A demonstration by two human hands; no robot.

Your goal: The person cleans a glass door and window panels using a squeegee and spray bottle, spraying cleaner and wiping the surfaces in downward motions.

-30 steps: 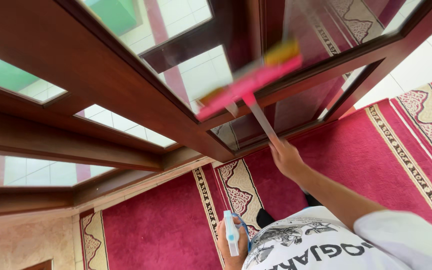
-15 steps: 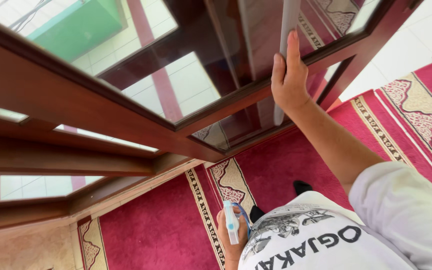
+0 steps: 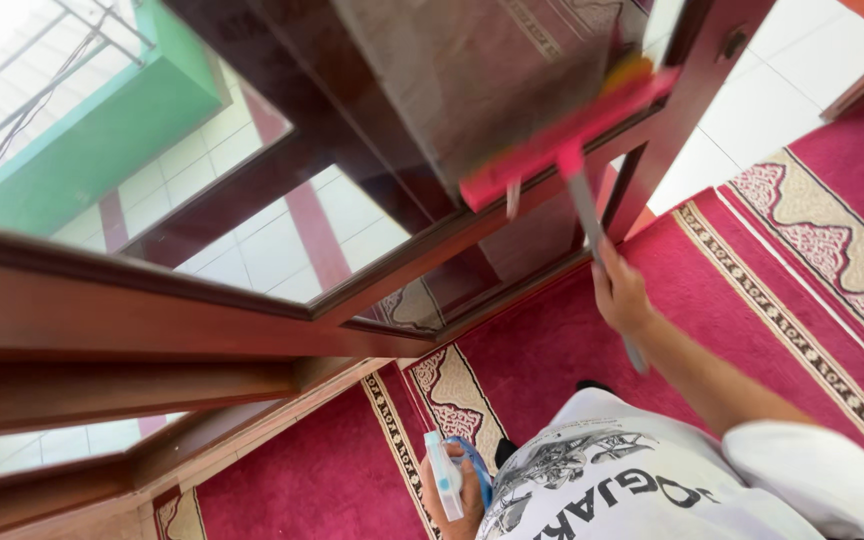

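While the right hand grips the squeegee pressed to the door's lower glass pane, keep its blade flat; the left hand clutches a spray bottle.

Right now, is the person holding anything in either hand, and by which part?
The right hand grips a pink window squeegee by its grey handle. The left hand holds a small white spray bottle around its body.

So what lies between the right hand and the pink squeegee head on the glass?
Only the squeegee's grey handle, running from the right hand up to the pink head, in the head view.
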